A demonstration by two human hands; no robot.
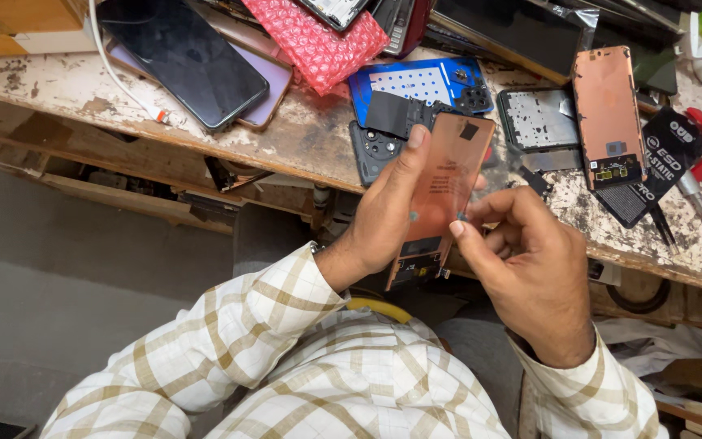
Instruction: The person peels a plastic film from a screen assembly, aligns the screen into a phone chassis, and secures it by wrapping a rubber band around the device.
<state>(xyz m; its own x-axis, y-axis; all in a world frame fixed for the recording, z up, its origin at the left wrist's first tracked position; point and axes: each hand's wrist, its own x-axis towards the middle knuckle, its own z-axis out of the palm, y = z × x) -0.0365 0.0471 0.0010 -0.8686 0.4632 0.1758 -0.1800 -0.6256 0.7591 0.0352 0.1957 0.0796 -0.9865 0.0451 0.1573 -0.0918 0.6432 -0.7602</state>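
Observation:
My left hand (383,215) grips a copper-coloured phone screen panel (447,175) from behind, thumb along its left edge, holding it upright and tilted in front of the workbench (286,134). My right hand (530,264) pinches the panel's right edge between thumb and forefinger, about halfway down. A dark strip with small connectors shows at the panel's lower end. Both sleeves are cream with a tan check.
On the worn bench lie a second copper panel (608,114), a blue phone back (416,85), dark phone frames (375,146), a metal mid-frame (539,120), stacked phones (188,57), red bubble wrap (318,41), a black pouch (652,167) and tweezers (664,228).

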